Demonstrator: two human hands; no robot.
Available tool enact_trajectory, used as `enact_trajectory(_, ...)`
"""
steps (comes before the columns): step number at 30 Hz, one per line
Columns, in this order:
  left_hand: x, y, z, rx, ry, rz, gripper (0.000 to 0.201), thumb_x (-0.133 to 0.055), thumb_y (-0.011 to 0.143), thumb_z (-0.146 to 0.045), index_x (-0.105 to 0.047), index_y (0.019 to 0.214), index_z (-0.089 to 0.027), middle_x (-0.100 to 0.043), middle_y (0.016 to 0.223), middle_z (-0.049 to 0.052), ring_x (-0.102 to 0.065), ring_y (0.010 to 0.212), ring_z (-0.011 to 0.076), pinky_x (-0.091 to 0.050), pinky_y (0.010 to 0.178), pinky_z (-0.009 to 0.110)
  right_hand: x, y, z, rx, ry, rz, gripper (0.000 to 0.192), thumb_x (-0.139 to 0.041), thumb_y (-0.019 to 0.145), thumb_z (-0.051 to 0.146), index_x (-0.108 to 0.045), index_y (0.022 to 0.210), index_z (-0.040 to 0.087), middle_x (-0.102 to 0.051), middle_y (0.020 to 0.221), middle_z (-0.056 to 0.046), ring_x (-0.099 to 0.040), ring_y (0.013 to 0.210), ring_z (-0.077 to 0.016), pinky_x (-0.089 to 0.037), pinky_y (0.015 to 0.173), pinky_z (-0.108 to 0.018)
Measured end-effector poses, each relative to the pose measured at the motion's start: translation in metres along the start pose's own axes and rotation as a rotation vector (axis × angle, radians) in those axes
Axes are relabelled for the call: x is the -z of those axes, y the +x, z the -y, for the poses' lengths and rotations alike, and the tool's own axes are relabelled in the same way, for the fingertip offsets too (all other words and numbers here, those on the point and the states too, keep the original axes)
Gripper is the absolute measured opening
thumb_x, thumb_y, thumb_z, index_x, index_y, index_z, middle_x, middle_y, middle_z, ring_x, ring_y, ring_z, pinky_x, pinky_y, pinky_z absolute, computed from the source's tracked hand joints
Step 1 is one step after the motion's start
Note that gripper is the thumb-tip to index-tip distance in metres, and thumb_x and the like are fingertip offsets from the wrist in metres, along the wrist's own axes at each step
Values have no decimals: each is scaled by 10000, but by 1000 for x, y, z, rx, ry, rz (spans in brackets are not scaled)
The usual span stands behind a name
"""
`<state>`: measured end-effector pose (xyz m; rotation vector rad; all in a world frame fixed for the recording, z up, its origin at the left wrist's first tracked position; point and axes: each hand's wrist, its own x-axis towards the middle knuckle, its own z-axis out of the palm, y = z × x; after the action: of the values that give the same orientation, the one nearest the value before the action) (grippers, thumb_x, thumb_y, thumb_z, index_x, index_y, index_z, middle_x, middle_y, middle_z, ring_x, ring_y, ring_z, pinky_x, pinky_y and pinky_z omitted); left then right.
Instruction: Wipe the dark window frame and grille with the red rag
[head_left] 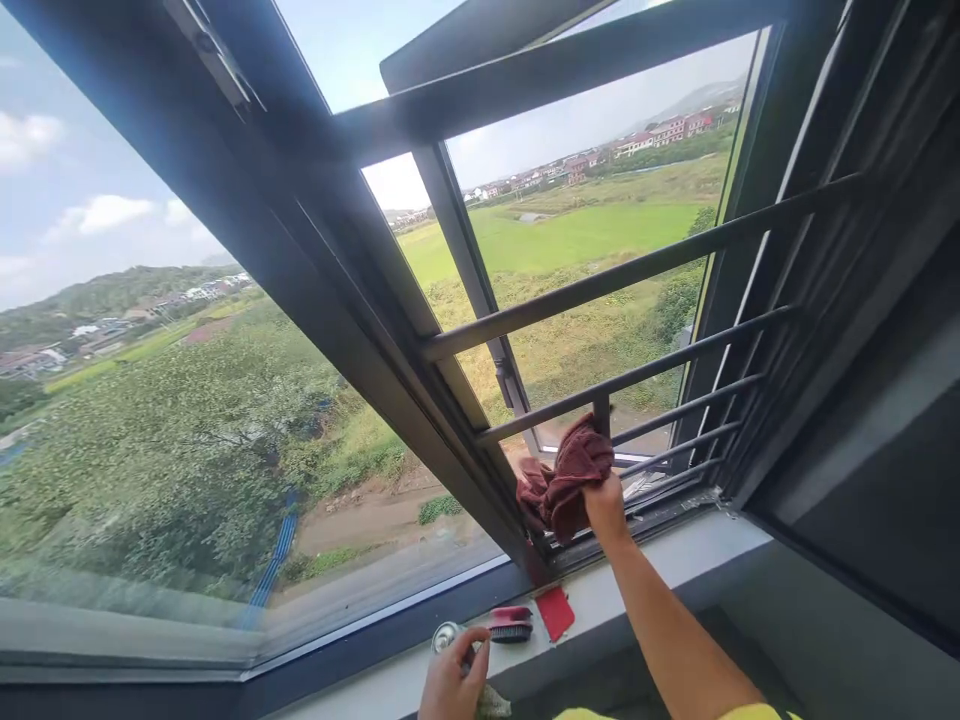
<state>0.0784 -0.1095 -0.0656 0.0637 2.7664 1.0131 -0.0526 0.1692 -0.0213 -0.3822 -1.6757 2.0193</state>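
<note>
A crumpled maroon cloth (576, 470) is bunched in my right hand (606, 508), against the lower window bars (555, 415) and the frame at the opening's lower left corner. Most of the right fingers are hidden by the cloth. My left hand (454, 678) is low in the view over the sill, its fingers curled with thumb and forefinger close together. What it grips, if anything, does not show clearly. Just beyond it is a round silvery object (445, 634), and a pale textured piece (493, 703) shows beneath the hand.
A brush with a pink-red back and dark bristles (511, 625) lies on the white sill (675, 560), beside a flat red piece (555, 612). Dark horizontal bars cross the opening. An outward-swung window sash (469, 250) stands beyond them. Fixed glass fills the left.
</note>
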Motion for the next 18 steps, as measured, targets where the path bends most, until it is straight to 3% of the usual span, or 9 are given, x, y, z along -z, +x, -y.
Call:
enact_trajectory(3,2,-12,-2,-5,-33,-20,405,-419,868,-472,-687,921,-172,-647,753,63,-568,676,204,-419,645,287,-16,-12,67,300,-130,109,358,-678,739,494,-678,907,178,-656,830,-101,-637,844,-279,-533,796,-429)
enact_trajectory(6,0,-20,-8,-14,-59,-50,413,-434,864,-484,-686,918,-162,-659,774,75,-571,682,210,-432,661,297,-56,-6,138,570,-432,211,311,-682,764,412,-681,956,167,-641,992,-118,-619,921,-270,-505,820,-373)
enact_trajectory(10,-3,-26,-7,19,-95,-38,483,-406,859,-549,-681,974,-170,-663,818,80,-576,685,214,-439,630,292,-99,7,195,626,-544,474,341,-660,750,280,-671,1087,227,-665,952,-36,-621,843,-204,-475,708,-265)
enact_trajectory(13,-6,-29,1,55,-80,-16,528,-395,831,-600,-685,979,-184,-667,826,76,-567,655,208,-429,600,284,-103,10,197,572,-507,532,275,-639,740,301,-703,987,196,-675,843,-25,-614,798,-189,-453,681,-249)
enact_trajectory(18,-5,-31,-9,66,-41,-20,514,-377,806,-580,-684,948,-193,-668,805,72,-595,701,219,-436,633,285,-77,13,151,388,-612,708,208,-667,671,250,-731,847,158,-682,806,-50,-623,814,-211,-457,684,-267)
